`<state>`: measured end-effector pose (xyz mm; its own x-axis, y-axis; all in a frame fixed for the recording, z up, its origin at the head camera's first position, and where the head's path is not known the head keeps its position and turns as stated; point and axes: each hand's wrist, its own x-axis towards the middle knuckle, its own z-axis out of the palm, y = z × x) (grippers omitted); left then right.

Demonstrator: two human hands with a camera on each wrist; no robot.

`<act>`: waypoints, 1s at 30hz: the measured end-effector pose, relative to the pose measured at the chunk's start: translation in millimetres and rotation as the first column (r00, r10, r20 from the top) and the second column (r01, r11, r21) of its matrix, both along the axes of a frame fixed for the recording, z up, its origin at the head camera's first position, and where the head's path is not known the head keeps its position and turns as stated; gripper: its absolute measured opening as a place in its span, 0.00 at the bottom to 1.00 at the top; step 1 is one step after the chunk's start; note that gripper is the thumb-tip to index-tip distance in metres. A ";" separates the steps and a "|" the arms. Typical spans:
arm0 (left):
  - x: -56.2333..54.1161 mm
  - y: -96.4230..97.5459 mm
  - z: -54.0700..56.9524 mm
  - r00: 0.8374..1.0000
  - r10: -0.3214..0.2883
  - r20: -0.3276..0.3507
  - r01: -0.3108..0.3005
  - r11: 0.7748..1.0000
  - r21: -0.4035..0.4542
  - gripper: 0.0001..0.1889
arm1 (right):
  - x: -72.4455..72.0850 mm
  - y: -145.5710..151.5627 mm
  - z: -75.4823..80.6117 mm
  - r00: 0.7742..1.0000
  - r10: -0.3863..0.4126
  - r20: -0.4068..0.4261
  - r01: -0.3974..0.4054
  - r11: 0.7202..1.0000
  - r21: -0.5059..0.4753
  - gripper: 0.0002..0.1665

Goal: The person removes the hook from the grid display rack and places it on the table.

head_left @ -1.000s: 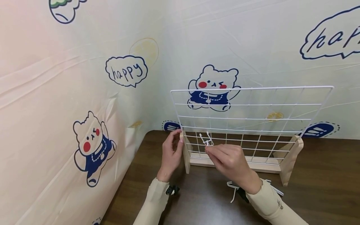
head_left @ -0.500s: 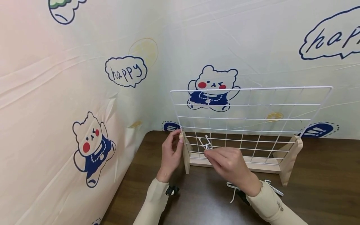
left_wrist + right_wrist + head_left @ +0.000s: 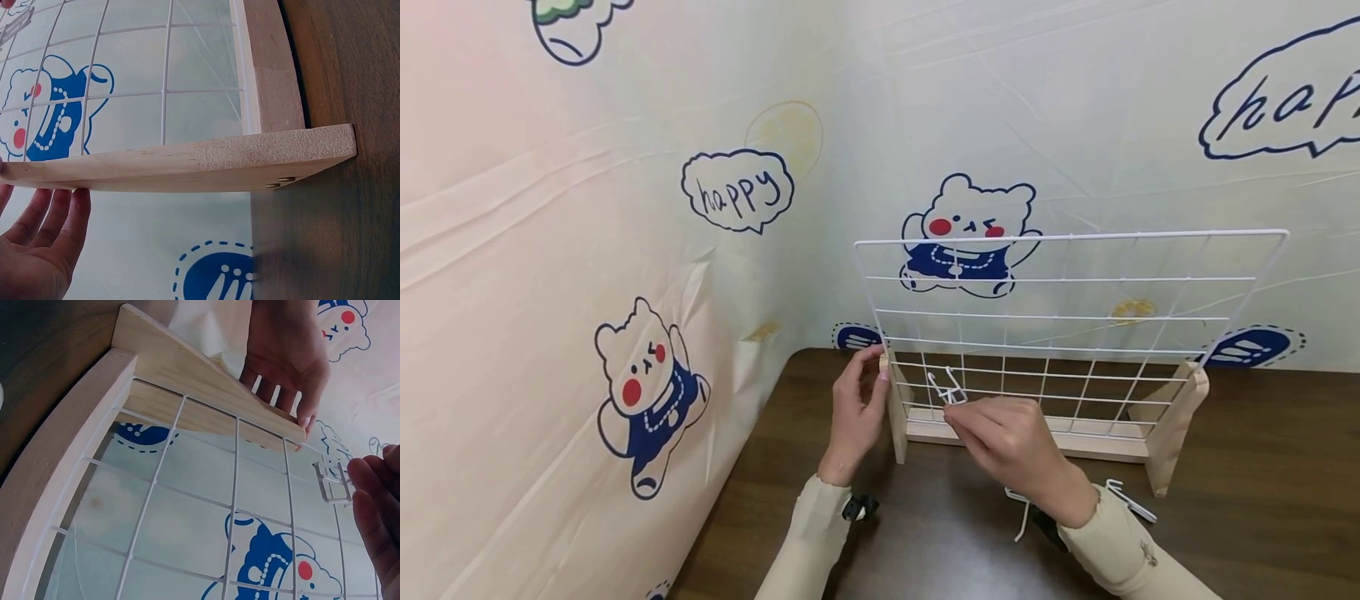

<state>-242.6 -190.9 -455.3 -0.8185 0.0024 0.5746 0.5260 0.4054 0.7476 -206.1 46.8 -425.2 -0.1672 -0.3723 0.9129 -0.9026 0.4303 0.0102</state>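
A white wire grid (image 3: 1067, 317) stands upright in a light wooden stand on the table. My left hand (image 3: 856, 404) holds the top of the stand's left side panel (image 3: 250, 159), with several fingers along its outer face in the left wrist view. In front of the grid's lower left part, my right hand (image 3: 1011, 433) pinches a small white wire hook (image 3: 951, 395) between thumb and fingertips. The hook's two prongs point up and away from me, overlapping the grid wires in the head view. From the right wrist view, the hook (image 3: 324, 489) shows as a squarish frame at the fingertips.
More white wire hooks (image 3: 1131, 502) lie on the dark wood table (image 3: 1262, 517), partly behind my right wrist. The stand's right side panel (image 3: 1180, 425) rises beyond my right hand. A cloth (image 3: 647, 150) with printed bears hangs behind and at the left.
My right hand has lowered the hook a little along the front of the grid, toward me. The left hand keeps its hold on the side panel, and the stand has not moved.
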 end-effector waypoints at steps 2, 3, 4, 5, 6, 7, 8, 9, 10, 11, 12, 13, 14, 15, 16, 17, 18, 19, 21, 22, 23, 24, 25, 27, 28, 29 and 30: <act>0.1 0.4 -0.5 1.000 0.006 0.002 -0.006 1.000 0.001 0.16 | 0.0 0.8 -1.0 1.000 -0.002 -0.005 0.002 1.000 0.005 0.21; 0.4 0.6 -0.3 1.000 0.009 0.002 -0.009 1.000 0.001 0.16 | -0.1 1.3 -1.4 1.000 -0.003 -0.007 0.003 1.000 0.007 0.21; 0.2 0.8 -0.5 1.000 0.011 0.003 -0.011 1.000 0.001 0.16 | -0.2 1.8 -1.7 1.000 -0.003 -0.008 0.003 1.000 0.009 0.20; 0.2 0.8 -0.6 1.000 0.011 0.004 -0.011 1.000 0.000 0.16 | -0.3 2.3 -1.8 1.000 -0.003 -0.007 0.003 1.000 0.010 0.20; 0.3 0.8 -0.3 1.000 0.012 0.004 -0.012 1.000 0.000 0.16 | -0.4 2.8 -2.1 1.000 -0.003 -0.004 0.003 1.000 0.012 0.21; 0.1 0.9 -0.2 1.000 0.011 0.003 -0.011 1.000 0.000 0.16 | -0.5 3.4 -2.3 1.000 -0.004 0.000 0.004 1.000 0.015 0.21; -0.2 0.9 -0.2 1.000 0.011 0.003 -0.011 1.000 -0.001 0.16 | -0.4 3.9 -2.5 1.000 -0.005 0.005 0.004 1.000 0.018 0.21; -0.3 1.0 -0.1 1.000 0.010 0.002 -0.010 1.000 0.000 0.16 | -0.4 4.4 -2.7 1.000 -0.006 0.007 0.006 1.000 0.021 0.21; -0.5 1.1 0.1 1.000 0.009 0.001 -0.009 1.000 0.000 0.16 | -0.4 4.8 -3.1 1.000 -0.006 0.007 0.005 1.000 0.023 0.21; -0.4 1.2 0.2 1.000 0.008 0.000 -0.008 1.000 0.000 0.16 | -0.2 5.1 -3.5 1.000 -0.007 0.009 0.007 1.000 0.027 0.21; -0.6 1.3 0.2 1.000 0.007 -0.002 -0.007 1.000 0.002 0.16 | -0.2 5.4 -4.0 1.000 -0.006 0.008 0.006 1.000 0.029 0.21; -0.7 1.4 0.1 1.000 0.006 -0.002 -0.006 1.000 0.002 0.16 | 0.1 5.6 -4.5 1.000 -0.006 0.007 0.005 1.000 0.030 0.21; -0.8 1.5 0.0 1.000 0.006 -0.002 -0.006 1.000 0.001 0.17 | 0.3 5.7 -5.0 1.000 -0.005 0.006 0.005 0.999 0.032 0.21; -0.8 1.6 -0.2 1.000 0.004 -0.002 -0.004 1.000 0.002 0.17 | 0.5 6.0 -5.7 1.000 -0.006 0.005 0.006 0.999 0.034 0.21; -0.8 1.5 -0.1 1.000 0.004 -0.001 -0.004 1.000 0.003 0.17 | 0.6 6.1 -6.1 1.000 -0.005 0.005 0.005 0.999 0.035 0.21; -0.8 1.4 -0.1 1.000 0.004 -0.001 -0.004 1.000 0.003 0.17 | 0.9 6.1 -6.5 1.000 -0.005 0.003 0.005 0.999 0.036 0.21; -0.8 1.3 0.0 1.000 0.004 -0.001 -0.004 1.000 0.003 0.17 | 1.2 6.2 -6.8 1.000 -0.004 0.000 0.004 0.999 0.037 0.21; -0.8 1.2 0.0 1.000 0.005 -0.001 -0.004 1.000 0.003 0.17 | 1.4 6.3 -7.2 1.000 -0.004 0.000 0.004 0.999 0.040 0.21; -0.7 0.9 0.2 1.000 0.005 -0.001 -0.005 1.000 0.003 0.17 | 1.8 6.6 -8.0 1.000 -0.005 -0.004 0.005 0.999 0.043 0.21; -0.7 0.9 0.4 1.000 0.006 -0.001 -0.006 1.000 0.002 0.17 | 1.9 6.8 -8.5 1.000 -0.005 -0.006 0.005 0.999 0.043 0.21; -0.8 0.9 0.4 1.000 0.005 -0.003 -0.004 1.000 0.001 0.17 | 2.0 6.9 -8.9 1.000 -0.004 -0.012 0.005 0.999 0.042 0.21; -0.7 0.9 0.4 1.000 0.004 -0.005 -0.004 1.000 0.001 0.17 | 2.1 7.0 -9.5 1.000 -0.004 -0.016 0.005 0.999 0.042 0.21; -0.7 0.9 0.3 1.000 0.003 -0.004 -0.003 1.000 0.001 0.17 | 2.1 7.2 -10.3 1.000 -0.004 -0.019 0.005 0.999 0.043 0.20; -0.6 1.0 0.0 1.000 0.003 -0.001 -0.003 1.000 0.001 0.17 | 2.2 7.7 -11.9 1.000 0.000 -0.030 0.002 0.999 0.044 0.20; -0.6 1.0 -0.2 1.000 0.002 0.002 -0.002 1.000 0.002 0.17 | 2.2 7.9 -12.6 0.999 0.003 -0.038 -0.001 0.999 0.044 0.20; -0.3 1.1 -0.1 1.000 0.002 0.005 -0.002 1.000 0.004 0.17 | 2.2 8.2 -13.3 0.999 0.006 -0.045 -0.004 0.999 0.044 0.19; -0.3 1.1 -0.1 1.000 0.002 0.009 -0.002 1.000 0.005 0.17 | 2.2 8.5 -14.0 0.999 0.008 -0.048 -0.006 0.999 0.046 0.19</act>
<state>-242.8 -189.8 -455.4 -0.8235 -0.0022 0.5673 0.5186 0.4025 0.7543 -203.9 55.3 -439.1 -0.1206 -0.4152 0.9017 -0.9038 0.4217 0.0733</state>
